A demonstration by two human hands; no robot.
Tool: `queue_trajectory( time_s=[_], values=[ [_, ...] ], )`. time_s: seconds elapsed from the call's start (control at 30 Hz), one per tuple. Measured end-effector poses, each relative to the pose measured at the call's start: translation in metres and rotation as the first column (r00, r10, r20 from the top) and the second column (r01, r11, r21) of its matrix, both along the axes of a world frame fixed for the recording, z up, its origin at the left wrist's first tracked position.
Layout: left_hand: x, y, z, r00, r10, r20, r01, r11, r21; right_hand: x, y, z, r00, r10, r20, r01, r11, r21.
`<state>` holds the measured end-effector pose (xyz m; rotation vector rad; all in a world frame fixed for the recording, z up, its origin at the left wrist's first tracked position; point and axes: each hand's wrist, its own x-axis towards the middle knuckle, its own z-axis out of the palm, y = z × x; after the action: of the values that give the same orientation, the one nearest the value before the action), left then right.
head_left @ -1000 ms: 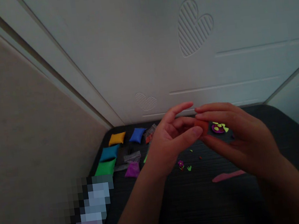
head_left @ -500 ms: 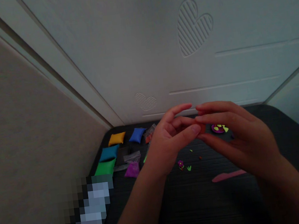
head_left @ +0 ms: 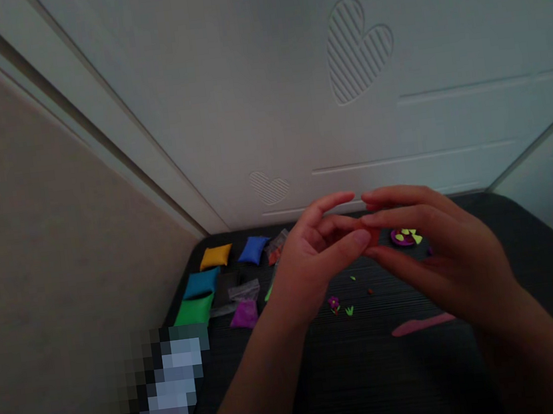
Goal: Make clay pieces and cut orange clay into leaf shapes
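Above the dark table, my left hand (head_left: 315,252) and my right hand (head_left: 445,247) meet at a small lump of orange-red modelling clay (head_left: 373,235). The left thumb and a finger pinch it from one side; the right thumb and fingers grip it from the other. Fingers hide most of its shape. On the table below lie a small purple clay flower (head_left: 334,302), a green clay grass tuft (head_left: 350,311), a tiny green piece (head_left: 352,278) and a brown bit (head_left: 370,291). A pink plastic modelling knife (head_left: 422,325) rests under my right wrist.
Yellow (head_left: 216,257), blue (head_left: 253,250), teal (head_left: 202,283) and green (head_left: 194,310) clay packs line the left side of the table. Near them lies a zip bag of purple clay (head_left: 244,313). A purple disc with yellow pieces (head_left: 402,238) sits behind my right hand. A white panel (head_left: 283,98) rises behind.
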<state>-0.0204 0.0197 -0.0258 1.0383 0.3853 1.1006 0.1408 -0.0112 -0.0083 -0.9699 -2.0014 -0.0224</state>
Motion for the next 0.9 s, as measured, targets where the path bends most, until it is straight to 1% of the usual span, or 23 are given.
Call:
queue_trajectory(
  time_s=[0.13, 0.3, 0.57, 0.73, 0.9],
  values=[
    [-0.0002, 0.0009, -0.001, 1.0, 0.003, 0.008, -0.003, 1.0, 0.01, -0.0006, 0.0008, -0.0004, 1.0, -0.007, -0.003, 0.007, 1.0, -0.005],
    [0.0007, 0.0014, -0.0017, 1.0, 0.024, -0.019, -0.024, 1.0, -0.003, 0.001, 0.0015, -0.0007, 1.0, -0.007, 0.005, 0.007, 1.0, -0.002],
    [-0.0004, 0.0016, -0.0017, 1.0, 0.007, -0.002, -0.007, 1.0, 0.01, -0.0008, 0.0026, 0.0002, 0.999, -0.032, 0.018, 0.032, 0.999, -0.02],
    [0.0001, 0.0014, -0.0014, 1.0, 0.003, -0.003, -0.003, 1.0, 0.009, 0.0011, 0.0038, -0.001, 0.999, -0.034, 0.03, 0.034, 0.999, 0.001],
    [-0.0008, 0.0018, -0.0012, 0.999, 0.023, -0.036, -0.022, 0.999, 0.024, 0.0007, 0.0036, -0.0009, 0.999, -0.035, 0.02, 0.036, 0.999, -0.023]
  ],
)
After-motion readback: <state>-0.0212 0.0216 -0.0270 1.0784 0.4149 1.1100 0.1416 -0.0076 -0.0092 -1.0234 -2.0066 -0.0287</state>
